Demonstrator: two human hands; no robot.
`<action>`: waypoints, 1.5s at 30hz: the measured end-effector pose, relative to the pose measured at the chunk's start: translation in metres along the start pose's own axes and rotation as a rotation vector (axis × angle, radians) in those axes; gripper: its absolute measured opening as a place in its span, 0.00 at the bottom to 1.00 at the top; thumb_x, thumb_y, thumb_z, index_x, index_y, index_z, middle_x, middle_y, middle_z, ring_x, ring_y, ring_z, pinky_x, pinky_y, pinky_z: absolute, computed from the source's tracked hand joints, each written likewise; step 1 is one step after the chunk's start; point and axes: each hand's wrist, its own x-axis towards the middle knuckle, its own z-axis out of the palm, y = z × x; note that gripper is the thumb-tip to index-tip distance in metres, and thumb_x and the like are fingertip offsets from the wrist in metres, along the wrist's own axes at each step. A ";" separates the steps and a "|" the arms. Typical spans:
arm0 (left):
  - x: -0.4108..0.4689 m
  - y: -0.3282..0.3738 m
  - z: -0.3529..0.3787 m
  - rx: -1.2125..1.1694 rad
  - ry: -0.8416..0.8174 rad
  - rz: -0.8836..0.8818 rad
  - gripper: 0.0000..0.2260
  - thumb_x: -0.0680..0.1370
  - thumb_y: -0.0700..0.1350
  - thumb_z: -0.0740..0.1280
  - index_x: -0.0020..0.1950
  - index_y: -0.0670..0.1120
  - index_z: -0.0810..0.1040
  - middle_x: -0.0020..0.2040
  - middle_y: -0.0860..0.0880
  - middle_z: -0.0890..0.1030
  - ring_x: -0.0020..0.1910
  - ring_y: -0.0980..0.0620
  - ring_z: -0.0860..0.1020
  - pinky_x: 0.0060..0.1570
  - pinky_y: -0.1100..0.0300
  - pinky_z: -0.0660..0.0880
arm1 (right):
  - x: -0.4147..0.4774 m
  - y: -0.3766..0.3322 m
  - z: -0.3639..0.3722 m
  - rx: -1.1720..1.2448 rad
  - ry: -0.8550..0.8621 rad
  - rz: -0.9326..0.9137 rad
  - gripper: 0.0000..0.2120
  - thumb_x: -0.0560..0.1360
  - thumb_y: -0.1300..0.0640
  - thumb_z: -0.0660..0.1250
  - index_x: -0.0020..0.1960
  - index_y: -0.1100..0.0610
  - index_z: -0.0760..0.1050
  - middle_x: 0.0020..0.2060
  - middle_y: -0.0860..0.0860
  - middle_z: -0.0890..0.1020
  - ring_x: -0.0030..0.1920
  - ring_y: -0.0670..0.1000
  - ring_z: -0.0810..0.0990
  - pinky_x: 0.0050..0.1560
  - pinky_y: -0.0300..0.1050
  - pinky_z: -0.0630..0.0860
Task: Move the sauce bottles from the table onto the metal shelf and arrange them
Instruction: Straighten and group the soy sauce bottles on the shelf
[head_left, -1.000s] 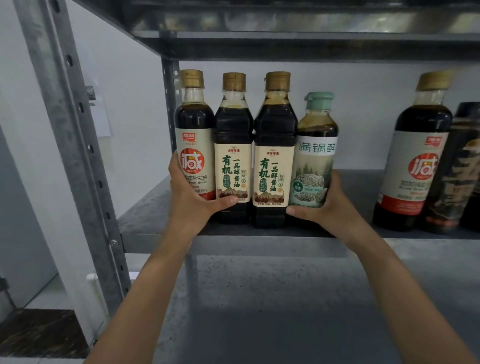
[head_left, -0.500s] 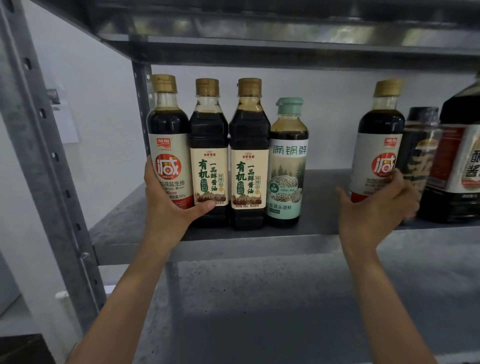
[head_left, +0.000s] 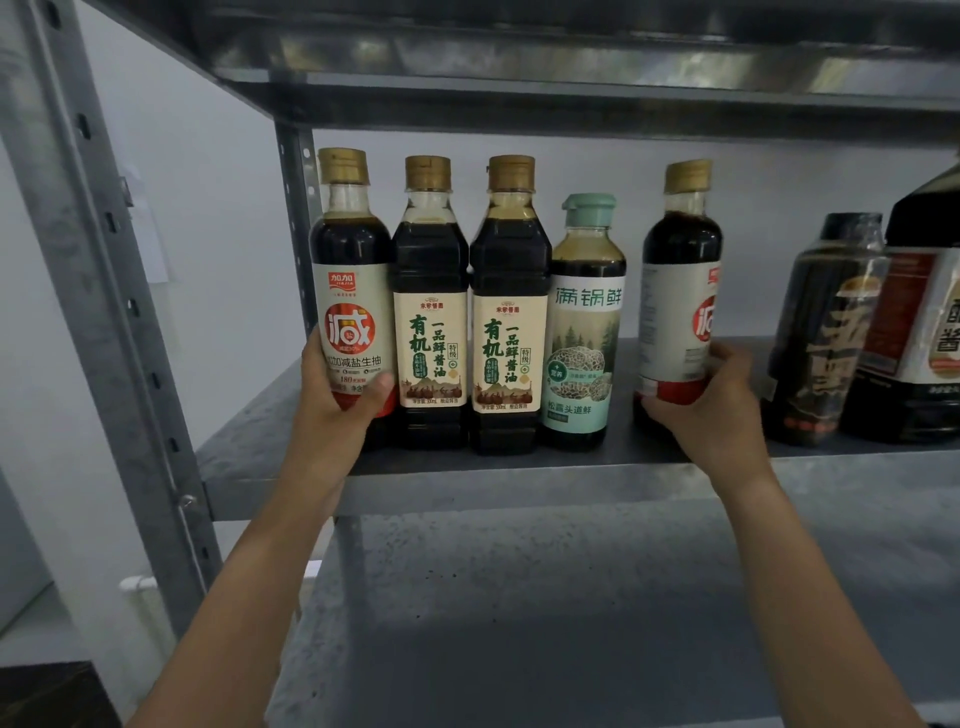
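On the metal shelf (head_left: 467, 480) a row of sauce bottles stands upright. At the far left is a red-and-white labelled bottle (head_left: 352, 291), and my left hand (head_left: 340, 395) is wrapped around its base. Two matching beige-labelled bottles (head_left: 430, 306) (head_left: 509, 306) and a green-capped bottle (head_left: 587, 322) stand touching beside it. A short gap to the right, my right hand (head_left: 711, 410) grips the base of a second red-and-white labelled bottle (head_left: 675, 291), whose label is turned partly sideways.
A dark black-capped bottle (head_left: 826, 332) and a large dark jug (head_left: 924, 312) stand at the right end of the shelf. An upper shelf (head_left: 571, 62) hangs close over the caps. A perforated upright post (head_left: 109, 291) rises at the left. A lower shelf (head_left: 519, 623) lies beneath.
My right hand left the green-capped bottle, reached right, took the second red-and-white bottle and slid it left toward the row. My left hand stayed on the leftmost bottle.
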 end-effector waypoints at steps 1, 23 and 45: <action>0.000 -0.001 -0.002 -0.023 0.007 -0.019 0.30 0.75 0.42 0.68 0.73 0.54 0.60 0.58 0.61 0.73 0.56 0.65 0.73 0.52 0.66 0.71 | -0.001 0.000 0.000 -0.007 -0.068 0.003 0.36 0.67 0.62 0.76 0.70 0.60 0.61 0.66 0.56 0.73 0.65 0.56 0.72 0.60 0.44 0.68; -0.094 0.044 0.031 0.065 0.204 0.146 0.28 0.60 0.55 0.75 0.58 0.54 0.73 0.48 0.62 0.79 0.45 0.64 0.79 0.39 0.75 0.74 | -0.104 -0.067 -0.012 0.388 -0.151 -0.308 0.26 0.69 0.47 0.72 0.65 0.49 0.73 0.54 0.40 0.81 0.55 0.39 0.79 0.52 0.30 0.74; -0.038 0.028 0.103 -0.246 -0.689 -0.147 0.15 0.75 0.47 0.65 0.58 0.41 0.79 0.46 0.41 0.84 0.47 0.42 0.83 0.51 0.52 0.79 | 0.001 -0.009 -0.077 0.359 0.036 0.015 0.25 0.62 0.62 0.78 0.58 0.56 0.77 0.49 0.46 0.83 0.49 0.44 0.82 0.49 0.43 0.79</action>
